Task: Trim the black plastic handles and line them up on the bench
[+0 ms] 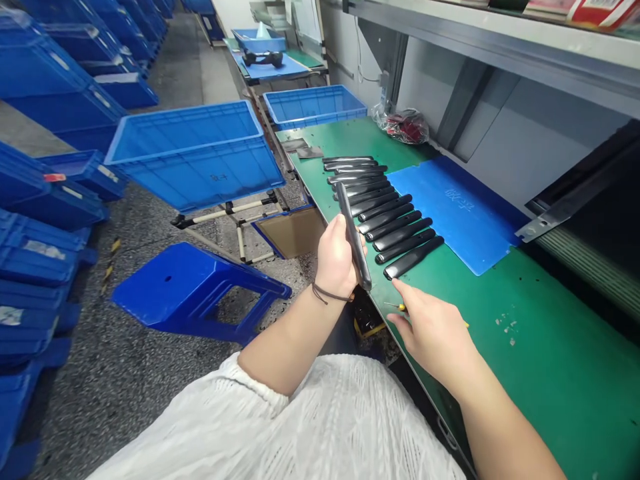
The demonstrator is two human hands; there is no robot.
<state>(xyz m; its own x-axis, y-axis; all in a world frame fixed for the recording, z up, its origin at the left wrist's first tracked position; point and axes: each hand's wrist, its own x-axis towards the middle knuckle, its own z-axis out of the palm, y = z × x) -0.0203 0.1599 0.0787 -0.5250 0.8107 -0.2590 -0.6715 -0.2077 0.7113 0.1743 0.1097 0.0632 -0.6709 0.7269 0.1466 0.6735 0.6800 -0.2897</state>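
My left hand (336, 257) is closed around a long, narrow black plastic part (354, 237), holding it tilted above the table's front edge. Close to the near end of a row of similar black parts (400, 230) is my right hand (435, 330). Its index finger points at the nearest part (415, 259); whether it touches is unclear. A small yellow-handled screwdriver (401, 307) with a thin metal shaft shows between that hand's thumb and fingers, its handle mostly hidden in the palm.
The parts lie on a green tabletop (545, 373) beside a blue sheet (465, 213). Overhead on the right runs a metal shelf (500, 47). A blue crate (200, 157) and a blue stool (195, 287) stand left. Behind are a plastic bag (407, 125) and another crate (315, 107).
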